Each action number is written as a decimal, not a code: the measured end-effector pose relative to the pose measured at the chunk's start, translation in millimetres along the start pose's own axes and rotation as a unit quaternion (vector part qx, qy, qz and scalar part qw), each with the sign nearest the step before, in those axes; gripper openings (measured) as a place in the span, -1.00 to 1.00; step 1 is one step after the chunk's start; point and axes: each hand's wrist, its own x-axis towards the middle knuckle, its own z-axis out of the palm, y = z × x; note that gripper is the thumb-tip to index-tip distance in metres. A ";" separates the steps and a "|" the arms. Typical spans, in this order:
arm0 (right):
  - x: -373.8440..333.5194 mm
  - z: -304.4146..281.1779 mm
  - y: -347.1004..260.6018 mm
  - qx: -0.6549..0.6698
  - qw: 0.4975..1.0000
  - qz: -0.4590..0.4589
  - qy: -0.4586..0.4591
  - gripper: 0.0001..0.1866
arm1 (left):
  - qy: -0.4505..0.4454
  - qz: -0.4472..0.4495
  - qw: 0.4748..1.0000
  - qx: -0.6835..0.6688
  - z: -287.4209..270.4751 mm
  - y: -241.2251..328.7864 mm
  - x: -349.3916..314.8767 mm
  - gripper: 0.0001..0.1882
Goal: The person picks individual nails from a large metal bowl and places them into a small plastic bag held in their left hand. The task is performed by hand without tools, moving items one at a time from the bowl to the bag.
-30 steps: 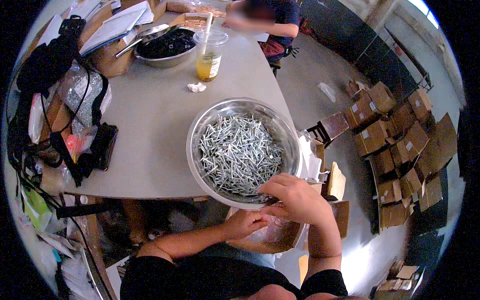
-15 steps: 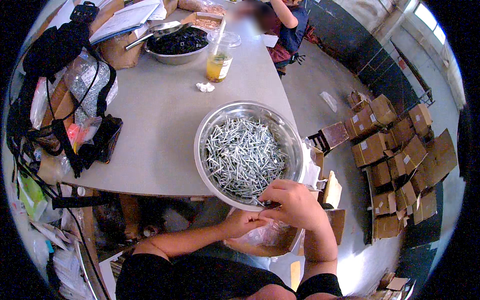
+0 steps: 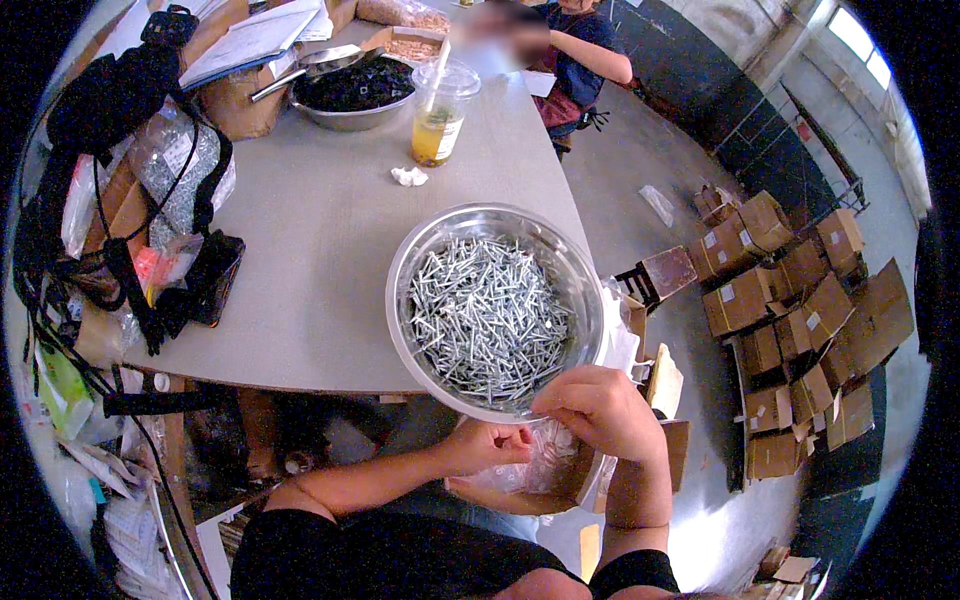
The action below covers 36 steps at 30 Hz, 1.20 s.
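Note:
A steel bowl [image 3: 402, 345] full of loose silvery nails [image 3: 490, 315] stands at the near right corner of the table. My right hand [image 3: 605, 408] is at the bowl's near right rim, its thumb and fingers pinched together; whatever is between the fingertips is too small to make out. Just below the near rim, my left hand [image 3: 485, 446] has its fingers curled in, and I cannot see what they hold. Under both hands sits an open cardboard box [image 3: 560, 500] lined with clear plastic bags [image 3: 535, 465].
On the grey table [image 3: 300, 270] are a drink cup with a straw [image 3: 436, 140], crumpled tissue [image 3: 408, 177] and a bowl of black parts [image 3: 360, 88]. Bags and straps [image 3: 130, 240] crowd the left side. Stacked cartons [image 3: 790, 320] stand right. Another person [image 3: 580, 60] sits at the far end.
My right hand has drawn back slightly from the nails to the bowl's rim. The left hand's curled fingers have turned a little and sit apart from the right. The other person's arm has lowered.

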 end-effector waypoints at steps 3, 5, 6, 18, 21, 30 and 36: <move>-1.4 -0.5 -1.2 -0.004 1.000 0.009 0.015 -0.88 | -0.018 -0.037 0.997 0.059 -3.2 11.8 0.1 -0.77; -2.8 2.9 -0.4 -0.007 0.999 0.008 0.031 -0.88 | -0.008 -0.030 0.996 0.086 -2.9 17.3 -0.4 -0.79; -4.7 6.4 2.0 -0.007 0.999 0.005 0.043 -0.87 | -0.003 -0.008 0.997 0.073 -2.0 19.5 -0.7 -0.79; -23.3 12.5 -16.1 -0.153 0.984 -0.074 0.054 -0.71 | 0.007 0.032 0.999 0.018 9.7 12.7 14.1 -0.60; -30.0 17.9 -17.6 -0.210 0.966 -0.122 0.086 -0.67 | 0.040 0.118 0.978 0.168 7.3 26.7 10.5 -0.52; -58.2 23.4 -25.8 -0.184 0.974 -0.093 0.093 -0.62 | -0.009 0.096 0.990 0.103 -2.1 44.1 10.8 -0.68; -77.3 38.7 -22.8 -0.200 0.978 -0.065 -0.003 -0.62 | 0.028 0.102 0.991 0.078 18.2 -5.5 17.3 -0.79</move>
